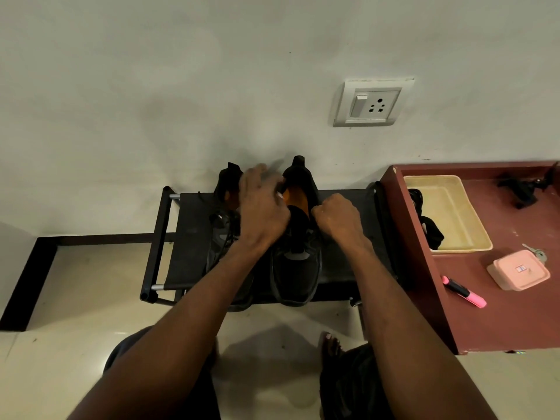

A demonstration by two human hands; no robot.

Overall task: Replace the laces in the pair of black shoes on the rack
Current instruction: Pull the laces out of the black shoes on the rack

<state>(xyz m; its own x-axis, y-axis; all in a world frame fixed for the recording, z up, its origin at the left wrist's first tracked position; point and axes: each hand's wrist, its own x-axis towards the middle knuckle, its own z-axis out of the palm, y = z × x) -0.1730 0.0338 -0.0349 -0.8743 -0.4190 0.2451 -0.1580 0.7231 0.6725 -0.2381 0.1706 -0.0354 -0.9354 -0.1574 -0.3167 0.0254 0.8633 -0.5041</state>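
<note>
Your pair of black lace-up shoes with orange insoles [295,262] sits side by side on the low black fabric-topped rack [188,237] against the wall. Your left hand [262,207] lies with fingers spread over the gap between the collars, covering the left shoe's opening. Your right hand [336,215] curls at the right shoe's outer collar; what it pinches is too dark to tell. Dark laces [431,231] spill partly out of the cream plastic tray [454,216] on the maroon table [485,322].

Person: two bare forearms, sleeveless to frame edge; left hand [262,207], right hand [339,218]; dark trousers [348,386]; bare foot [331,344].
</note>
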